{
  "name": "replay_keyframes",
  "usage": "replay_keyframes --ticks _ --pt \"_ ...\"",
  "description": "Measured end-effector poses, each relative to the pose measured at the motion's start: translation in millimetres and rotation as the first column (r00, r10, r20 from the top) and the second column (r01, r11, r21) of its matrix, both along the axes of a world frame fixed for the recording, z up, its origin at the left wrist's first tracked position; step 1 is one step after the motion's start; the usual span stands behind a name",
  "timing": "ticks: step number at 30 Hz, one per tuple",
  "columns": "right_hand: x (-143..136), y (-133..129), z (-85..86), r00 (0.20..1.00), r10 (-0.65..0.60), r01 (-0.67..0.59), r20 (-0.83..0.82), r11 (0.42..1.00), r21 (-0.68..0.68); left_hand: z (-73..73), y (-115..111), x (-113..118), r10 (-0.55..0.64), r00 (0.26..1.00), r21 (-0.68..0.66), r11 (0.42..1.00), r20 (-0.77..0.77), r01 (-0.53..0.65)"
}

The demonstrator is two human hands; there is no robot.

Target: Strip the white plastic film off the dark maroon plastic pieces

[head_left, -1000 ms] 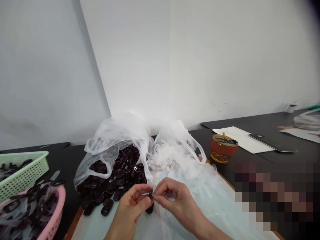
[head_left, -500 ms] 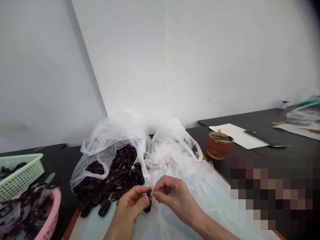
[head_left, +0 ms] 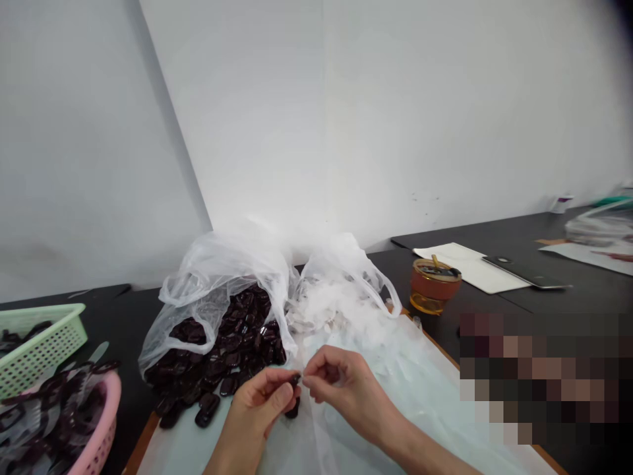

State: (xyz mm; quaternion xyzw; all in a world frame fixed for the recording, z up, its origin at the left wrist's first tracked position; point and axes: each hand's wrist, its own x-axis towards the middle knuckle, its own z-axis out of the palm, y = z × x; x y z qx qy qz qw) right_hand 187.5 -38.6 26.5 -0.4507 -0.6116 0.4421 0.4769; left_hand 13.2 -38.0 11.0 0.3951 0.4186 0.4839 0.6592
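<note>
At the bottom centre my left hand [head_left: 262, 412] is closed in a pinch on a small dark glossy piece [head_left: 295, 379]. My right hand [head_left: 349, 389] meets it from the right, thumb and index finger pressed together at the edge of that piece. Whatever sits between the right fingertips is too small to make out. Just below the left fingers lies another dark piece [head_left: 293, 410], partly covered. Behind the left hand, a heap of dark, shiny, rounded-rectangular pieces [head_left: 242, 336] spills from a clear plastic bag [head_left: 237, 254].
A second plastic bag [head_left: 346, 254] holds whitish translucent bits. Pale sheeting [head_left: 395, 376] covers a wood-edged board. Left are a green basket [head_left: 59, 340] and a pink basket [head_left: 111, 402] of dark parts. Right are an amber bowl [head_left: 432, 287], white paper [head_left: 475, 267], a phone [head_left: 524, 272] and a pixelated area.
Both hands stay almost where they were, fingertips together at the small dark piece. The view has shifted only slightly.
</note>
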Motion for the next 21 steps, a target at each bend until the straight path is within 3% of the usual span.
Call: replay_keyframes --ticks 4,7,10,16,21 --pt "7.2 0.4 2.2 0.990 -0.053 0.030 0.133 0.986 0.164 3.7 -2.3 1.7 0.029 0.999 -0.033 0.999 0.024 -0.028" --pt "8.8 -1.6 2.9 0.962 -0.026 -0.051 0.272 0.961 0.271 5.0 -3.2 3.0 0.012 1.000 -0.019 1.000 0.015 -0.012" --pt "6.8 -4.0 2.8 0.944 0.009 -0.108 0.331 0.953 0.282 5.1 -2.2 3.8 0.009 0.999 0.008 1.000 -0.048 -0.009" --pt "3.7 -5.2 -0.6 0.902 -0.037 -0.086 0.431 0.961 0.263 -0.8 1.9 2.2 -0.012 0.980 0.089 0.996 -0.200 0.031" --pt "2.1 -4.7 -3.7 0.900 -0.008 -0.099 0.435 0.970 0.221 -7.2 2.7 -2.2 -0.037 0.962 0.058 0.997 -0.272 0.055"
